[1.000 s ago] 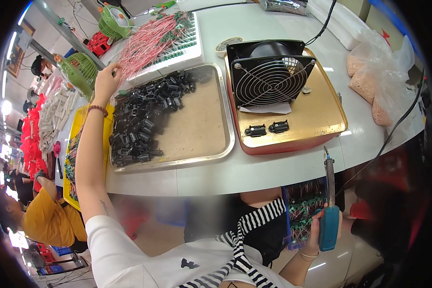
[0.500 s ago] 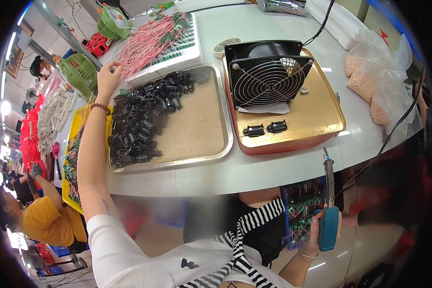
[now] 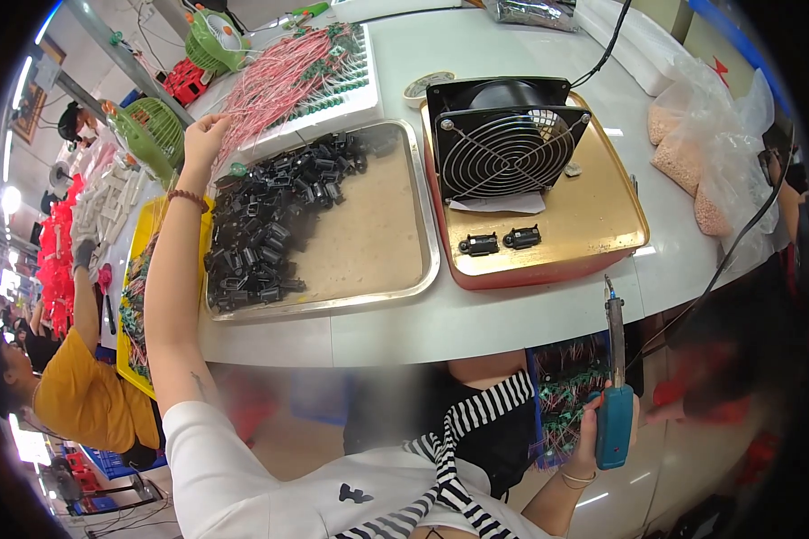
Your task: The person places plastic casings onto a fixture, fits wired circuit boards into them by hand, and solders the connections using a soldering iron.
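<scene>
At the far left, my left hand (image 3: 205,142) is closed, fingers pinched at the loose ends of a bundle of thin pink wires (image 3: 274,85). The wires run to small green circuit boards in a white foam tray (image 3: 368,85). A small green piece (image 3: 237,169) shows just below that hand, over the metal tray's edge. My right hand (image 3: 590,436) grips the teal handle of a soldering iron (image 3: 614,422), held upright with its tip near the table's front edge. Two small black plastic housings (image 3: 522,237) lie on a gold tin lid (image 3: 593,216).
A metal tray (image 3: 430,242) holds many black housings on its left side. A black fan (image 3: 511,153) stands on the tin. Bags of pinkish pellets (image 3: 683,162) are at the right. Green fans (image 3: 157,130) and a yellow bin (image 3: 139,364) stand left. A co-worker in yellow (image 3: 85,395) sits beyond.
My left hand's fingers have drawn closer together beside the pink wires. The co-worker's arm has reached farther forward. My right hand and the soldering iron stay in place.
</scene>
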Available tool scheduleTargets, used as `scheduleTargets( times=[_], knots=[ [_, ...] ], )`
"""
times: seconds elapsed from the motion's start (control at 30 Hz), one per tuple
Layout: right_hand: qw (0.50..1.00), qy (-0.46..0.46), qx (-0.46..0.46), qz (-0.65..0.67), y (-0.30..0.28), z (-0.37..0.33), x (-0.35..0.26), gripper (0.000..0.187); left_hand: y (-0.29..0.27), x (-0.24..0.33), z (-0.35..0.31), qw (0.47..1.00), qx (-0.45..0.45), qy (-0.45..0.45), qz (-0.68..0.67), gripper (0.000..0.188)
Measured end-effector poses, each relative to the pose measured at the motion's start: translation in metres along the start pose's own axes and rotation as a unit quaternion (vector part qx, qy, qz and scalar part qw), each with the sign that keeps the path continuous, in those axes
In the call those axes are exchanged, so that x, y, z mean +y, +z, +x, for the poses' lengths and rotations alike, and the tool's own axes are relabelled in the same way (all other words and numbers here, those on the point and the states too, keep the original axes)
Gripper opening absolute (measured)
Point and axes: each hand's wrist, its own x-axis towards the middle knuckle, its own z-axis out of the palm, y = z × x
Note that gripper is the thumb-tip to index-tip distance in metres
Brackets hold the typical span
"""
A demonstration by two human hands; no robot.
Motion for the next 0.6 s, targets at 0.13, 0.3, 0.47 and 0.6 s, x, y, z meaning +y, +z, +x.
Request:
scheduleTargets(
  times=[0.13,0.3,0.47,0.6],
  knots=[
    [1.000,-0.010,0.009,0.008,0.001,0.000,0.001,0.023,0.004,-0.005,0.003,0.997,0.032,-0.013,-0.062,0.023],
    [1.000,0.000,0.003,0.005,0.000,-0.001,0.001,0.021,0.008,0.015,-0.007,0.994,0.021,-0.054,-0.097,0.020],
    [1.000,-0.004,0.001,0.001,0.000,-0.002,0.004,0.021,0.000,0.017,-0.002,0.970,-0.034,-0.149,-0.190,0.020],
    [1.000,0.018,0.002,0.006,0.001,-0.001,0.001,0.023,0.006,0.031,-0.007,0.949,-0.025,-0.202,-0.242,0.016]
  ],
)
